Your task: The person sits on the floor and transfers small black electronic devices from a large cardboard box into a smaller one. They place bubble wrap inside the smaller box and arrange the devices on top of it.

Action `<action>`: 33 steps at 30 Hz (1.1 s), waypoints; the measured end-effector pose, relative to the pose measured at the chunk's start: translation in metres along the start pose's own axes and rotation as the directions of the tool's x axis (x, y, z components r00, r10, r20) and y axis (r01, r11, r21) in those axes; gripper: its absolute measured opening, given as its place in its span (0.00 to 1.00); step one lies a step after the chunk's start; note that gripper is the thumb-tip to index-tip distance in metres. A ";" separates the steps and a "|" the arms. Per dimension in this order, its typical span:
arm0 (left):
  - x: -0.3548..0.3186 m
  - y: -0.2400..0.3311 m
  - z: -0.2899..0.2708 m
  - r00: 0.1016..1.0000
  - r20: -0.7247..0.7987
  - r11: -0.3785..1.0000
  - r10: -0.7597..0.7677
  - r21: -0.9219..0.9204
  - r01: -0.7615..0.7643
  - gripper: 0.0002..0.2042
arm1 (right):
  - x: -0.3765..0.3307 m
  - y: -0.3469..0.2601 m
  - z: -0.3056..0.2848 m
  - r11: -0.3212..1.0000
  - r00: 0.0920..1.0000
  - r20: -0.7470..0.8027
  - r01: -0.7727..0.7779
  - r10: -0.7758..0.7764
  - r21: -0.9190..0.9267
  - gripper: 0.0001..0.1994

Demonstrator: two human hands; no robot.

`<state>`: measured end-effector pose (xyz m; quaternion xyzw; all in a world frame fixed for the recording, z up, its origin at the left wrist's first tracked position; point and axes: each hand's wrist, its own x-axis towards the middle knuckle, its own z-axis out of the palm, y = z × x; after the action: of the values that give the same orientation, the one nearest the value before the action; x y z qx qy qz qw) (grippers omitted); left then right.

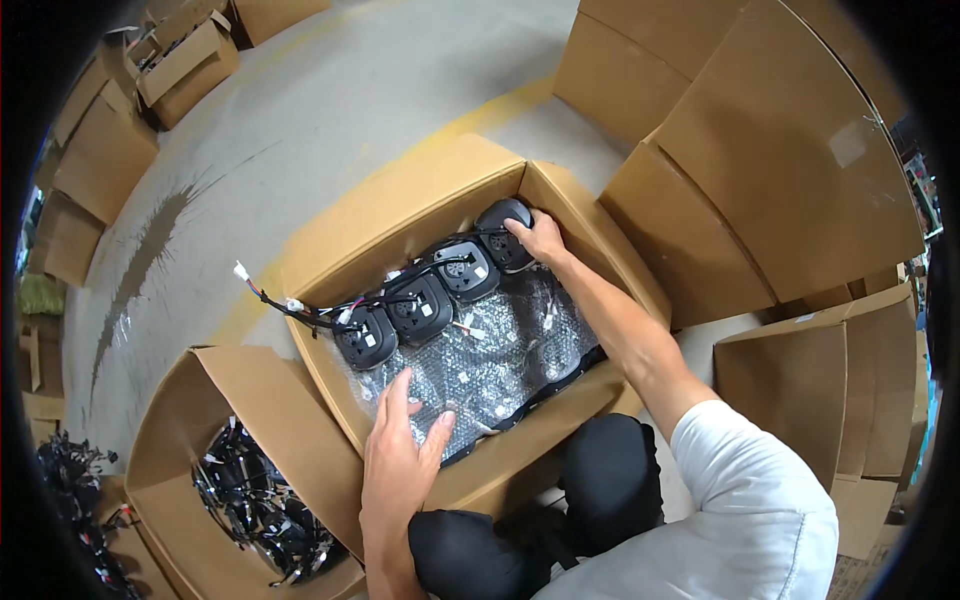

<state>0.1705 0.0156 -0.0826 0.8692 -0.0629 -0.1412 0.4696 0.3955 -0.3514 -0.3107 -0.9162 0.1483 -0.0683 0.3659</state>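
An open cardboard box stands before me, lined with clear bubble wrap. Along its far side lie several black rounded plastic housings in a slanting row, with cables and white plugs. My right hand grips the edge of the rightmost black rounded housing, thumb on top and the other fingers mostly hidden. Further left in the row are a housing with a white label, another beside it, and the leftmost one. Over the box's near left side, my left hand is open with fingers apart, holding nothing.
A second open box at the lower left holds a tangle of black cabled parts. Tall cardboard boxes rise close on the right. Black wiring hangs over the box's left rim. More boxes stand at the far left.
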 end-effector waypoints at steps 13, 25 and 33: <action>-0.051 -0.016 -0.029 0.973 -0.026 0.965 0.230 0.132 -0.225 0.28 | -0.046 -0.008 0.001 0.927 0.879 0.451 0.287 -0.155 -0.240 0.42; -0.139 -0.379 -0.211 0.747 -0.548 0.724 -0.375 0.331 0.606 0.17 | -0.254 -0.027 -0.079 0.867 0.851 0.314 0.480 -0.422 -0.135 0.08; -0.017 -0.468 -0.189 0.253 -0.618 0.425 -0.745 -0.147 0.893 0.56 | -0.262 -0.024 -0.077 0.879 0.916 0.244 0.382 -0.319 -0.284 0.10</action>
<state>0.2009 0.4288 -0.3718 0.8131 0.5374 -0.0740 0.2113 0.1351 -0.3012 -0.2428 -0.9777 -0.0470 -0.0208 0.2034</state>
